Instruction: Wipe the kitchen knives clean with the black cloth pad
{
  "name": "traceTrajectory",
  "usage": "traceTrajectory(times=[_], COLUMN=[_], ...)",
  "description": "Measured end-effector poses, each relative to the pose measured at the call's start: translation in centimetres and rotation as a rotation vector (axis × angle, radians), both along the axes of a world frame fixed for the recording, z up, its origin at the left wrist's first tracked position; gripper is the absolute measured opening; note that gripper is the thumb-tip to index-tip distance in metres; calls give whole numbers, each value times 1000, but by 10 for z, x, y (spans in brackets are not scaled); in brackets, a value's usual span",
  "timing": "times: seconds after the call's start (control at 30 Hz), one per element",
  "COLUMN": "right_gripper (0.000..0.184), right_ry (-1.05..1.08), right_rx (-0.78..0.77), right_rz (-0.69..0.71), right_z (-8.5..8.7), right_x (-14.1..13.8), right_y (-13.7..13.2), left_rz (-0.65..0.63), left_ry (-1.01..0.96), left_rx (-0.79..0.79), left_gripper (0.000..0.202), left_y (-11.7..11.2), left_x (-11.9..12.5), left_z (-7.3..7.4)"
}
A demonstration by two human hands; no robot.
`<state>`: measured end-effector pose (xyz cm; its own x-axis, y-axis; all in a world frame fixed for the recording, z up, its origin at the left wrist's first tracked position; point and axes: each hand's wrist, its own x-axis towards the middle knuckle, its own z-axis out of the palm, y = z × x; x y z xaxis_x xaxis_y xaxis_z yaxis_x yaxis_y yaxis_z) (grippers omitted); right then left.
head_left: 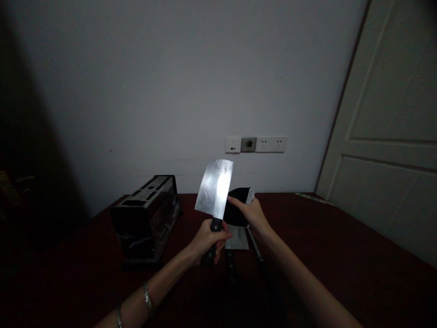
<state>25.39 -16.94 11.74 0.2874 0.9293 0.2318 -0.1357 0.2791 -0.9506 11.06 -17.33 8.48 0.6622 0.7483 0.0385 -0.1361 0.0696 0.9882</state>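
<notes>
My left hand [210, 239] is closed around the black riveted handle of a cleaver [215, 187], its broad shiny blade pointing up. Beside the blade, my right hand [253, 214] grips a black cloth [236, 208] with a whitish edge; the cloth touches or nearly touches the blade's right side, I cannot tell which. Below the cloth a second cleaver [237, 238] lies on the table, part of its blade hidden and its dark handle toward me. A thin metal rod-like tool [254, 243] with a dark handle lies just right of it.
On the left of the dark red table [290, 214] stands a black knife block [150, 218] with slots in its top. Behind the table, the wall carries sockets and a switch [256, 144]. A flat strip [314, 199] lies at the back right, near a white door [389, 136].
</notes>
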Motion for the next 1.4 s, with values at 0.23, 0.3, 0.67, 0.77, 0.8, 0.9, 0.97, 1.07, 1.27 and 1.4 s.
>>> traceTrajectory(times=[0.23, 0.3, 0.67, 0.77, 0.8, 0.9, 0.97, 1.07, 1.27, 1.4], right_gripper=[34, 34, 34, 35, 36, 34, 32, 26, 20, 26], right_ry=[-46, -62, -62, -57, -62, -82, -102, -171, -499, -660], right_rx=[-37, -50, -4, 22, 31, 65, 94, 183, 416, 462], right_rz=[-86, -116, -127, -143, -143, -123, -132, -134, 181, 302], right_z=[-1, -2, -7, -9, -10, -9, -6, -1, 6, 12], right_x=[1, 2, -3, -2, -2, -4, -6, -6, 3, 4], right_y=[3, 4, 3, 5, 6, 5, 2, -5, -21, -28], left_rz=[-41, -47, -90, -6, 27, 87, 91, 51, -28, -32], left_ry=[67, 118, 275, 288, 279, 213, 175, 118, -27, -23], left_rx=[-28, -11, -109, -81, -77, -98, -119, -165, -228, -209], left_gripper=[22, 20, 22, 23, 23, 23, 23, 22, 17, 17], left_y=[4, 7, 5, 0, -2, -7, -8, -7, -2, -1], left_x=[-3, -5, -16, -10, -9, -5, -5, -7, -12, -13], left_z=[2, 4, 15, 17, 18, 20, 21, 21, 21, 22])
